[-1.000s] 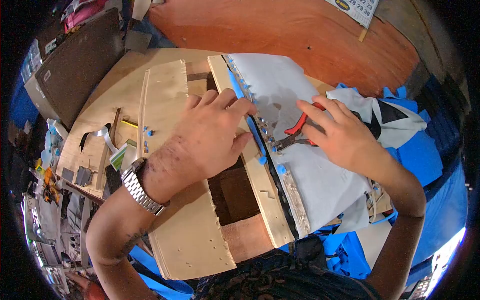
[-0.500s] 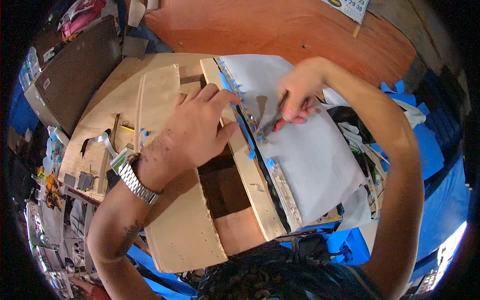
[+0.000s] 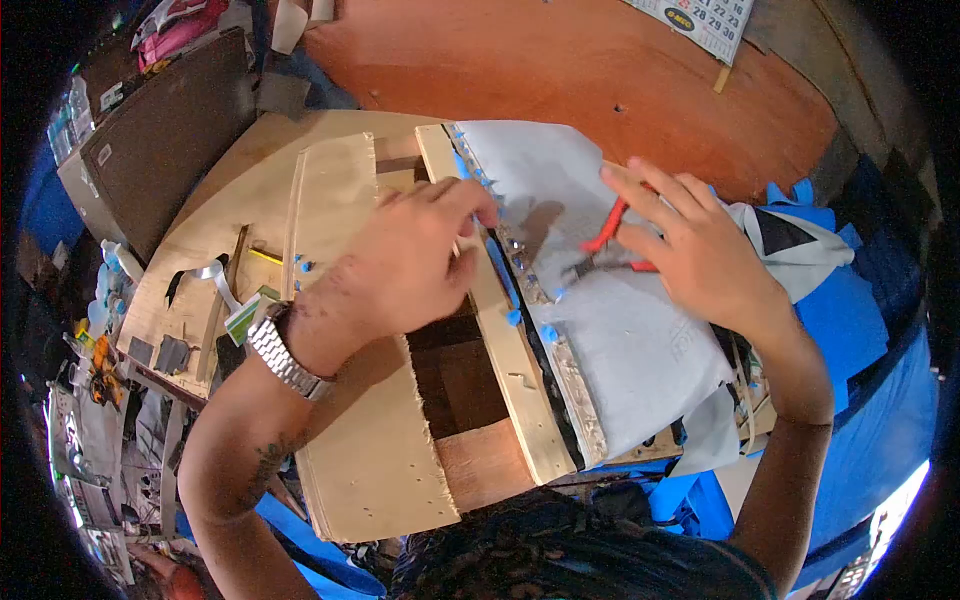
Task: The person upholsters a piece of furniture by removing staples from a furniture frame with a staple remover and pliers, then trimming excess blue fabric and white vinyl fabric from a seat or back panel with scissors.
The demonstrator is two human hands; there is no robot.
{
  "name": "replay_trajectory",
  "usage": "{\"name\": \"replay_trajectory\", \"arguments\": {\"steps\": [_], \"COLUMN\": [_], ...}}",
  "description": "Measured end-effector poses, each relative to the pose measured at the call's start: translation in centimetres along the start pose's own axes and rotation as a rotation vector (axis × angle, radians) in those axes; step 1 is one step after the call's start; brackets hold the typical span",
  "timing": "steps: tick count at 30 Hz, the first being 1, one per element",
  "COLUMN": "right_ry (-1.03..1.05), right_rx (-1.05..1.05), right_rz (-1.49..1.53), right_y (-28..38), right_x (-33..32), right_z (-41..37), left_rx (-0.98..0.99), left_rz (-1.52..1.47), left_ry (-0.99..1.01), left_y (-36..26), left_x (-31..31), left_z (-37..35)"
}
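My right hand (image 3: 690, 245) is over the grey-white fabric panel (image 3: 640, 360), holding red-handled pliers (image 3: 603, 240) loosely. Its fingers are stretched, the pliers' handles are spread, and their jaws point at the panel's left edge. A ragged edge strip (image 3: 572, 385) with several small blue pieces (image 3: 549, 332) runs along there. My left hand (image 3: 405, 255), wearing a metal watch, hovers near the pale wooden bar (image 3: 500, 340) beside that strip. Its thumb and fingers are pinched together; a small pale bit shows between them, too small to name.
The wooden frame has dark openings (image 3: 460, 370) and a beige board (image 3: 375, 450) on its left. On the table (image 3: 225, 165) lie a ribbon (image 3: 215, 275) and small grey pieces (image 3: 173, 355). A large brown box (image 3: 160, 135) stands at the left, blue fabric (image 3: 850, 320) at the right.
My right hand has moved right and opened out from a closed grip, and the pliers' handles now spread apart. My left hand's fingers have curled from spread to a pinch.
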State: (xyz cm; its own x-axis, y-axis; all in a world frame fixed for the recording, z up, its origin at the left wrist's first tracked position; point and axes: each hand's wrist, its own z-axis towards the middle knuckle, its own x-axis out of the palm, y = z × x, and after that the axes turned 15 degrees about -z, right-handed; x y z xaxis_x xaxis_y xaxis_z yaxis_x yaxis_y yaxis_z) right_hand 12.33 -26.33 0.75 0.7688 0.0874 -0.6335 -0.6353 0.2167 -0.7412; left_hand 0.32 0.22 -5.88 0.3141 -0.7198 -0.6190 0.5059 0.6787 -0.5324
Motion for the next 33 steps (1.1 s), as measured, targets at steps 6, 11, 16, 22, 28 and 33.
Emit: {"name": "replay_trajectory", "arguments": {"steps": [6,11,16,22,28,33], "right_ry": [0.089,0.011,-0.079,0.055,0.96,0.177], "right_rx": [-0.047,-0.113,-0.213,-0.414,-0.323,-0.422], "right_rz": [-0.023,0.025,0.158,0.438,1.25,0.61], "right_y": [0.8,0.5,-1.2,-2.6,-5.5,-4.3], "right_x": [2.4,3.1,4.2,5.7,8.2,4.5], "right_z": [1.3,1.8,3.4,5.1,11.4,7.4], "left_rx": [-0.093,-0.12,-0.093,-0.166,-0.185,-0.177], "left_rz": [0.075,0.07,0.078,0.134,0.116,0.165], "left_ry": [0.034,0.051,0.021,0.081,0.054,-0.074], "left_y": [-0.1,0.0,0.1,-0.7,-0.1,0.2], "left_x": [0.1,0.0,0.5,0.2,0.4,-0.2], "left_z": [-0.5,-0.5,-0.6,-0.1,-0.3,0.1]}}
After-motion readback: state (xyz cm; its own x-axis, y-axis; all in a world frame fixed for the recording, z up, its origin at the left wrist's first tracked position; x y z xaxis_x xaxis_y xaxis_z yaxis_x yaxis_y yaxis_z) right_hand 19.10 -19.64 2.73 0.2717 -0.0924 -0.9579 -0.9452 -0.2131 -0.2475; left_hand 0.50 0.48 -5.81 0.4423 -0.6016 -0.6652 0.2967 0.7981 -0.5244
